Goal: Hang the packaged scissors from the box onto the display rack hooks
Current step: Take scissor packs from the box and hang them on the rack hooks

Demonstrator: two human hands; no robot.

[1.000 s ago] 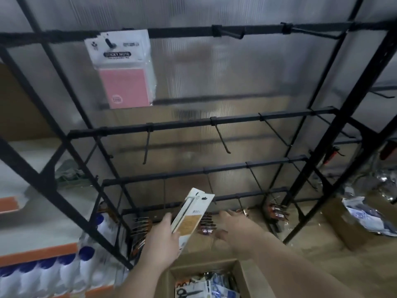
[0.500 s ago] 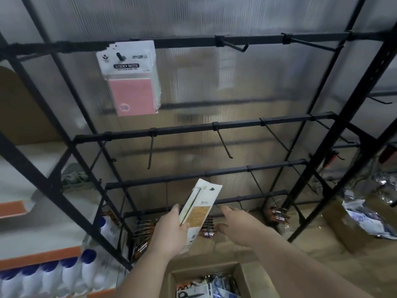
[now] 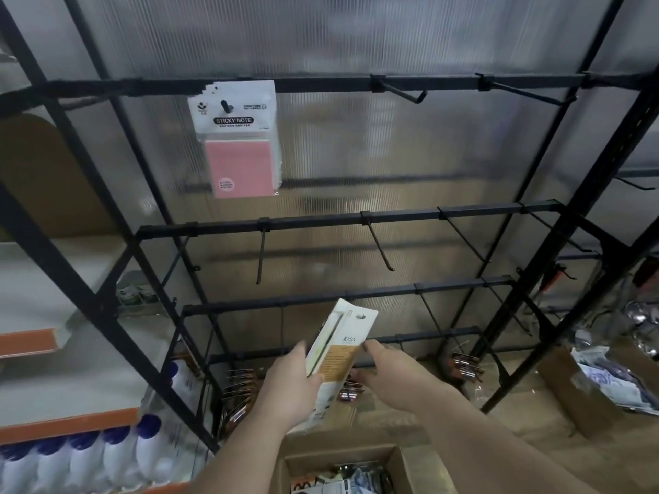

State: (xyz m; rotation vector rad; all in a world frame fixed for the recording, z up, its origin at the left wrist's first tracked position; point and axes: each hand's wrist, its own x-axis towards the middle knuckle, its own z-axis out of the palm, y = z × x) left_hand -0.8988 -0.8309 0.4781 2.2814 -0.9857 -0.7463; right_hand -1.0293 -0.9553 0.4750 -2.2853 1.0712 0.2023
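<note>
Cardboard and a thin plastic blister, from the look of it: the packaged scissors (image 3: pixel 344 345) is a long, flat card, pale at the top and tan across the middle. I'd judge it light and fairly stiff along its length, though the card would likely bend if squeezed across its width. It is held up in the air, tilted with its top leaning to the right, in front of the lower bars of the display rack (image 3: pixel 321 220) and above the open box (image 3: pixel 404 461), where more packs lie.

The left hand (image 3: pixel 290 385) has the grip. Its fingers are wrapped round the lower left edge of the pack and the thumb is on the near side, so the weight sits there. The right hand (image 3: pixel 392 372) reaches in with its fingers stretched out. The forefinger tip touches the pack's right edge about halfway up and, as far as I can see, it isn't closed round anything.

The hang hole (image 3: pixel 361 316) sits near the top corner, clear of both hands, and that is the end to keep free. Holding low on the card looks sensible for this. I'd expect the glossy front to be a bit slippery, so pinching the edges should be safer than pressing on the face. The blades inside probably put most of the weight along one side, so the pack may want to twist.

A bare hook (image 3: pixel 379 244) juts from the bar above, well apart from the pack.
</note>
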